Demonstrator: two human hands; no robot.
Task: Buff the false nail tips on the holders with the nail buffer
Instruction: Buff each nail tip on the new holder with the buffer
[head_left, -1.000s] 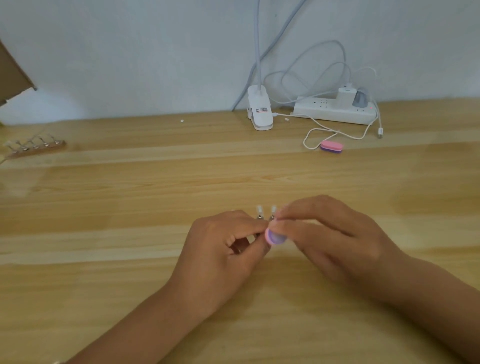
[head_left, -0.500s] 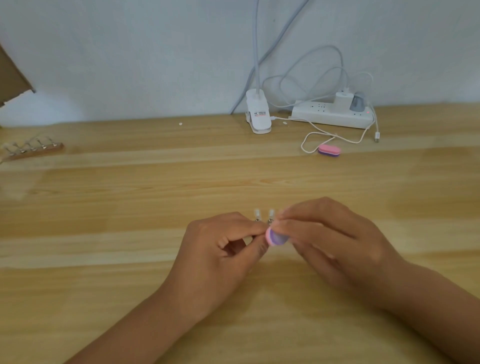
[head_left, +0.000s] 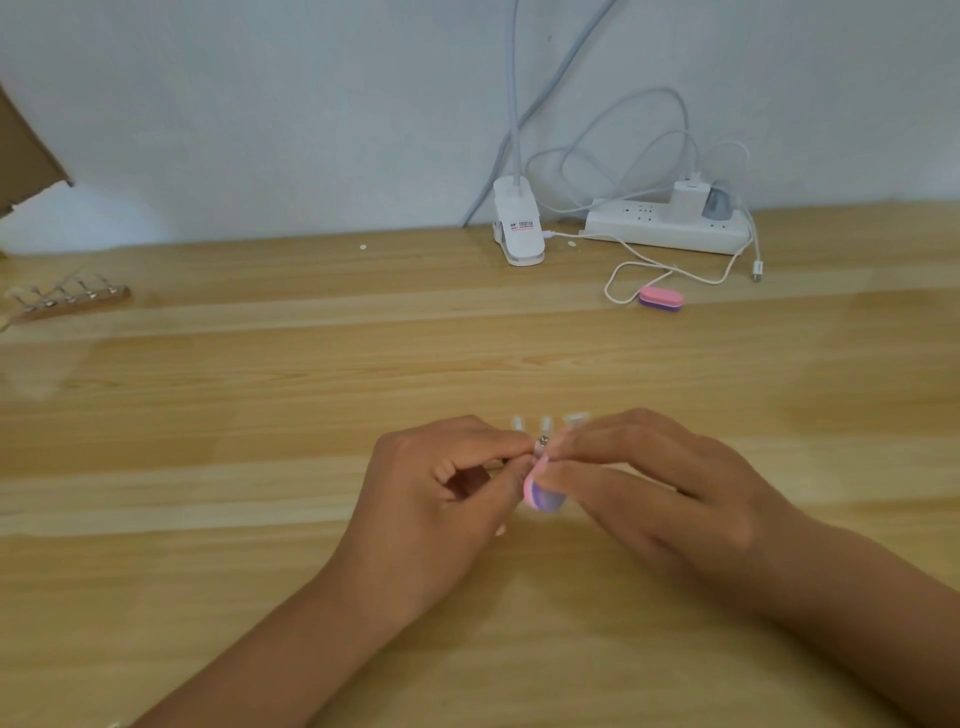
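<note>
Spare buffer (head_left: 661, 299) before power strip (head_left: 670, 231); lamp clip (head_left: 518, 228) left of it; holder rack (head_left: 67, 301) far left.

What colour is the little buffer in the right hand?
The buffer is pink and purple layered; head view shows it best.

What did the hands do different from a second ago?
The right hand drew the pink-and-purple nail buffer slightly toward the person, uncovering a third false nail tip. The left hand still pinches the holder; nothing was let go.

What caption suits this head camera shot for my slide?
Right hand holds a pink-and-purple nail buffer against nail tips while the left hand pinches their holder on a wooden table.
</note>
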